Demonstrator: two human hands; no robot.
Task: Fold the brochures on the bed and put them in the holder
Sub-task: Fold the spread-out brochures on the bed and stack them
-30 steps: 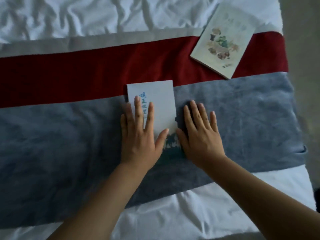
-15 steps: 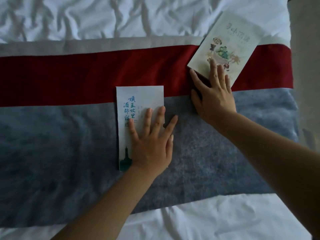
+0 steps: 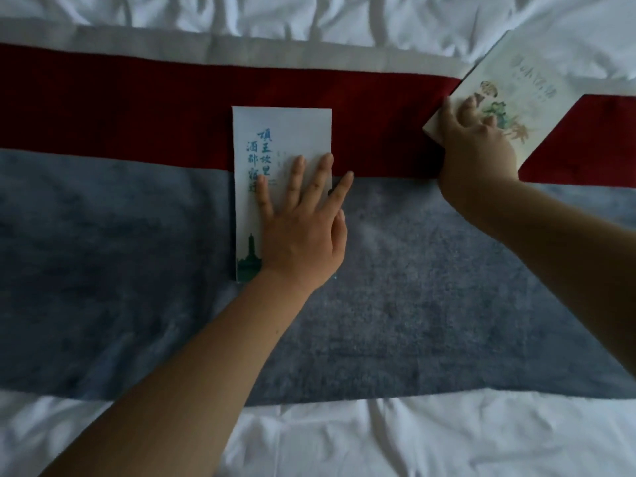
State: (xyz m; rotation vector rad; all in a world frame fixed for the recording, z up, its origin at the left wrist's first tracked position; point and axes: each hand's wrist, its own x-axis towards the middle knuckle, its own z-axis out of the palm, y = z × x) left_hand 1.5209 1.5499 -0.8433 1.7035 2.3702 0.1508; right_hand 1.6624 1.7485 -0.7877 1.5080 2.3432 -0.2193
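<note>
Pressing palm-down near the centre of the frame, the left hand (image 3: 303, 228) is lying on the folded brochure (image 3: 282, 139). Its fingers (image 3: 297, 173) are straight and spread, with forefinger and thumb reaching past the brochure's right edge. That brochure, which is pale with blue characters and a green tower at its lower end, is lying flat and upright in the frame, straddling the red band (image 3: 137, 108) and the grey band (image 3: 103, 270). At the upper right, the right hand (image 3: 478, 156) is gripping the lower left edge of the illustrated brochure (image 3: 537, 87), fingers curled over its cover — the thumb is hidden. This brochure is sitting at a slant, partly over the red band and partly over the white sheet (image 3: 413, 22) — well apart from the folded one.
</note>
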